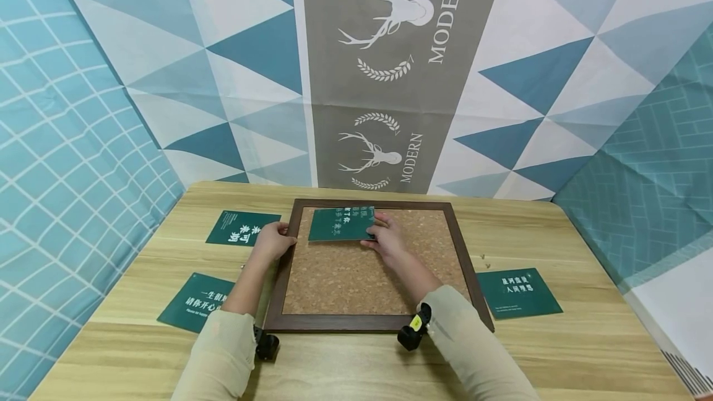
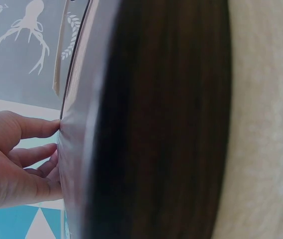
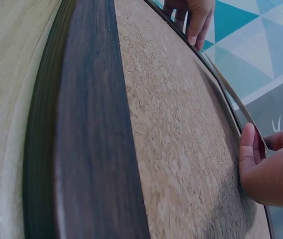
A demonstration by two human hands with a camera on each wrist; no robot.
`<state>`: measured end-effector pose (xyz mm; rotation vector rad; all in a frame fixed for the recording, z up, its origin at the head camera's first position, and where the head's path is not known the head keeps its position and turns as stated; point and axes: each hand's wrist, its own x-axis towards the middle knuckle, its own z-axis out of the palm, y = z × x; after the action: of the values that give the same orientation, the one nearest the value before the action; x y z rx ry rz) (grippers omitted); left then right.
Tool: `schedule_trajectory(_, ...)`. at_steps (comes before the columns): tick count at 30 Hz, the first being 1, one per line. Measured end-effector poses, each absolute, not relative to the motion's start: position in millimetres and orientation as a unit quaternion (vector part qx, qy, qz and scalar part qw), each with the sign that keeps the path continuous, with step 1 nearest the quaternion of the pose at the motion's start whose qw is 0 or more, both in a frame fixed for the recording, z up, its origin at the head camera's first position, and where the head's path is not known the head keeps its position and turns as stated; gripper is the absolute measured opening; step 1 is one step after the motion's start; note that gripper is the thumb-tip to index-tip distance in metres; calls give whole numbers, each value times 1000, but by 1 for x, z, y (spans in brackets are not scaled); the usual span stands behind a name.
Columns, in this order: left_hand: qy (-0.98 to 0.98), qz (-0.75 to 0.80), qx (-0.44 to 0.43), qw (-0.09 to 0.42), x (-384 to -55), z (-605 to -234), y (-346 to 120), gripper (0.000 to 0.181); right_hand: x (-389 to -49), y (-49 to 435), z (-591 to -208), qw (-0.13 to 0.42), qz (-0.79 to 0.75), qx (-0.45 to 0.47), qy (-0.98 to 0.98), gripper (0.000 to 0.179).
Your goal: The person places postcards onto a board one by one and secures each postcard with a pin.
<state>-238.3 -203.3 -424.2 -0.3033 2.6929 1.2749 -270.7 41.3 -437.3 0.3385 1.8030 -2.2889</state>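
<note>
My right hand (image 1: 391, 241) pinches a dark green card (image 1: 337, 224) with white characters by its right end, just over the far left part of a framed cork board (image 1: 356, 277). Edge-on, that card (image 3: 233, 95) is a thin strip in the right wrist view, the thumb on its near side. At the board's left side, my left hand (image 1: 273, 242) rests its fingertips on the dark wooden frame (image 1: 278, 293). The left wrist view has the left hand (image 2: 12, 159) with fingers fairly straight and apart, tips on the frame's edge.
On the wooden table (image 1: 356, 364) lie other green cards: one (image 1: 231, 228) at the back left, one (image 1: 195, 299) at the front left under the left forearm, one (image 1: 518, 293) at the right. Tiny pieces (image 1: 486, 260) lie by the frame's right side. A patterned cloth (image 1: 256, 79) hangs behind.
</note>
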Motion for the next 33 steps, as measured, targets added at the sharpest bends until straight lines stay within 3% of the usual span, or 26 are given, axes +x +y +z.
schedule_trajectory(16, 895, 430, -95, 72, -237, -425, -205, 51, -272, 36, -442, 96, -770, 91, 624, 50)
schedule_trajectory(33, 896, 428, -96, 70, -240, -427, -206, 51, -273, 36, -439, 125, -740, 97, 653, 45)
